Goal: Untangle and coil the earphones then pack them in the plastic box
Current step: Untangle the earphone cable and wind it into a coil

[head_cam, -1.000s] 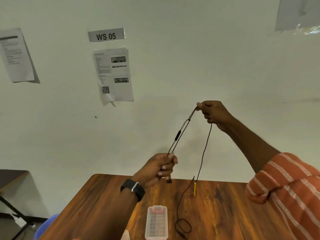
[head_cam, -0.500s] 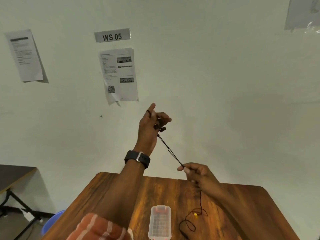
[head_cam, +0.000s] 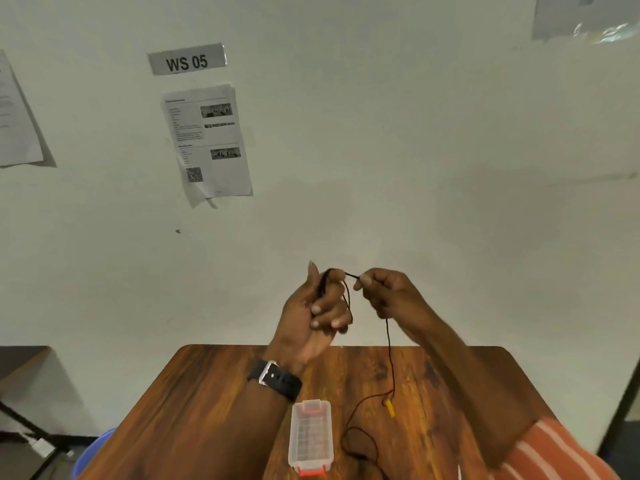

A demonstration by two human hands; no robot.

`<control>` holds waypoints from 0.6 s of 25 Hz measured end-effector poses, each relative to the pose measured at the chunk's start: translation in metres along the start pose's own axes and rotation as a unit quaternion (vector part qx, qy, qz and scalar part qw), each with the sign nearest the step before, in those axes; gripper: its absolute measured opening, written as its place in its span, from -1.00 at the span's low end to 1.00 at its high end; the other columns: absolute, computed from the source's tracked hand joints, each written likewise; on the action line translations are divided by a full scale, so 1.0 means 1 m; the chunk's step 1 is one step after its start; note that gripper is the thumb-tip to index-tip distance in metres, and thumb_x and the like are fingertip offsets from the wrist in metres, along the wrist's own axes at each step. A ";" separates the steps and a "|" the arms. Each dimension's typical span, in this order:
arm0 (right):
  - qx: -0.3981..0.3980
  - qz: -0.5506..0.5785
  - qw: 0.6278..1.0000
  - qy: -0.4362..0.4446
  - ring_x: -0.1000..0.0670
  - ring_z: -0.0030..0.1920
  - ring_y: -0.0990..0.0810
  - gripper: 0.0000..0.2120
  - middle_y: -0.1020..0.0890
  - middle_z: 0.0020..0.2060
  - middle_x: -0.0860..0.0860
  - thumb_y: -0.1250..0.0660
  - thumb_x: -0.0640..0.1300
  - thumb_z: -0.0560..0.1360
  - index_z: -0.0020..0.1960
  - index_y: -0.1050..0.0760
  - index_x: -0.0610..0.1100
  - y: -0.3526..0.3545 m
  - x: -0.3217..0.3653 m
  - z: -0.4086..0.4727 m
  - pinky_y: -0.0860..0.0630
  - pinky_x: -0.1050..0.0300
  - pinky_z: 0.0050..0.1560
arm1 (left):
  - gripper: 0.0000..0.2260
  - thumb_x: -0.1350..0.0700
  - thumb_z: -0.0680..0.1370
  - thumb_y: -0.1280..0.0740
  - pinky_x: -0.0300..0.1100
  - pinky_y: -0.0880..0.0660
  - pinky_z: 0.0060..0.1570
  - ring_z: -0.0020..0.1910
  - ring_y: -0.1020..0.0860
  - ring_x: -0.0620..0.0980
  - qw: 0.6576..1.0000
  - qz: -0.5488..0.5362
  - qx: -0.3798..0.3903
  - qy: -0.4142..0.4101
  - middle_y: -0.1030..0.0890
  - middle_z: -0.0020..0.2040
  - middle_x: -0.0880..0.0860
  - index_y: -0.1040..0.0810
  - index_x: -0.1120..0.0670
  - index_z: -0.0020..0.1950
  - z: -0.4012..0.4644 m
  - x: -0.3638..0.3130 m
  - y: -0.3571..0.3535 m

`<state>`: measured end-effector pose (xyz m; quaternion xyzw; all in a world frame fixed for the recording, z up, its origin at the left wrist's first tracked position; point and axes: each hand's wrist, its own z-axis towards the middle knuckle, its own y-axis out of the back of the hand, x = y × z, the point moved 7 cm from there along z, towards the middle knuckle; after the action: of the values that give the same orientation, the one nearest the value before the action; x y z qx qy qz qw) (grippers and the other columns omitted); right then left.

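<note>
Black earphones (head_cam: 389, 344) run from my raised hands down to the wooden table (head_cam: 214, 410). My left hand (head_cam: 317, 315), with a dark watch on its wrist, holds the cable looped over its upright fingers above the table's far edge. Close to the right of it, my right hand (head_cam: 386, 294) pinches the cable at the top. The free length hangs from my right hand and ends in a loose loop and a yellow piece (head_cam: 390, 408) on the table. A clear plastic box (head_cam: 311, 438) with red clips lies shut near the front, left of that loop.
A white wall with taped papers (head_cam: 207, 143) and a "WS 05" label (head_cam: 187, 59) stands behind the table. A dark desk (head_cam: 17, 358) and a blue bin (head_cam: 90, 452) are at the lower left. A dark post (head_cam: 620, 403) stands at the right.
My hands have come together above the far edge. The left hand came down and the right hand rose to meet it. The cable between them is now short and wraps over the left fingers.
</note>
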<state>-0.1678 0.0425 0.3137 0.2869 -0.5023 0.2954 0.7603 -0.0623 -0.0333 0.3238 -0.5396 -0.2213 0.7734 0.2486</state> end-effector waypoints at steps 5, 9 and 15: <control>0.092 -0.027 0.995 -0.039 0.06 -0.41 -0.39 -0.79 -0.46 -0.45 0.09 -0.24 -0.11 0.64 0.09 -0.66 -0.09 -0.058 -0.056 -0.058 -0.35 0.24 -0.36 | -0.72 -0.02 0.70 -0.08 -0.23 -0.48 -0.29 -0.30 -0.66 -0.06 0.935 0.225 -0.198 -0.191 -0.49 -0.45 -0.08 -0.52 0.06 0.23 0.032 -0.088 0.037; 0.041 0.002 0.999 -0.011 0.04 -0.44 -0.35 -0.74 -0.45 -0.46 0.03 -0.22 -0.15 0.65 -0.09 -0.65 -0.17 -0.024 -0.013 -0.055 -0.28 0.21 -0.44 | -0.67 0.01 0.69 -0.13 0.00 -0.57 0.02 -0.28 -0.67 0.11 0.735 0.667 -0.119 -0.046 -0.65 -0.35 0.06 -0.48 0.15 0.34 0.035 -0.075 0.061; -0.048 -0.010 0.999 0.024 0.13 -0.50 -0.19 -0.71 -0.31 -0.50 0.11 -0.24 -0.09 0.64 -0.20 -0.61 -0.09 0.036 0.015 0.003 -0.13 0.28 -0.49 | -0.50 -0.03 0.69 0.00 -0.26 -0.48 -0.46 -0.66 -0.31 -0.18 0.966 0.199 0.088 0.137 -0.40 -0.57 -0.04 -0.54 0.32 0.29 -0.022 0.024 0.018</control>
<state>-0.1911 0.0660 0.3339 0.2481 -0.4948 0.2702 0.7878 -0.0507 -0.0306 0.2888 -0.6497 -0.0045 0.7422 0.1643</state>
